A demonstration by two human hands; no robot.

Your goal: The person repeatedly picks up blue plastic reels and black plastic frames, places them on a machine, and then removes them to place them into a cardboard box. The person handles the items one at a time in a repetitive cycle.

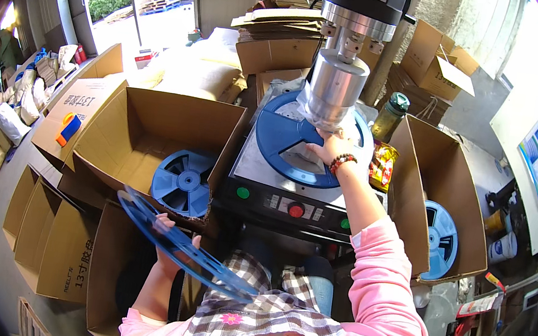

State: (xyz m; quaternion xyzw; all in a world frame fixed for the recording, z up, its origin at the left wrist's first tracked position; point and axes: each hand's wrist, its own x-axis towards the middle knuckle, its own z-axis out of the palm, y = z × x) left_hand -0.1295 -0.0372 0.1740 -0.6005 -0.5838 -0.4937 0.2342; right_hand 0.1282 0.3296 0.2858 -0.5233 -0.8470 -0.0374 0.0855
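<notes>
A blue plastic reel [279, 144] lies flat on the machine's metal plate [247, 165]. My right hand [333, 148] reaches over its middle, touching it just below a shiny metal cylinder [337, 83]. The thumb is spread to the left; the fingertips are partly hidden, so whether they grip is unclear. My left hand [165, 236] holds another blue reel flange [183, 248] by its spokes, steeply tilted and blurred, above my lap and an open carton. Left of the machine, a blue reel [181, 182] sits inside a cardboard box [123, 120].
The machine's front panel has green buttons [242, 193] and a red knob [295, 209]. Right of the plate stand a green bottle [390, 115] and a yellow-and-red packet [383, 164]. A right-hand carton [468, 207] holds a blue reel [438, 242]. Flattened cardboard [284, 24] is stacked behind.
</notes>
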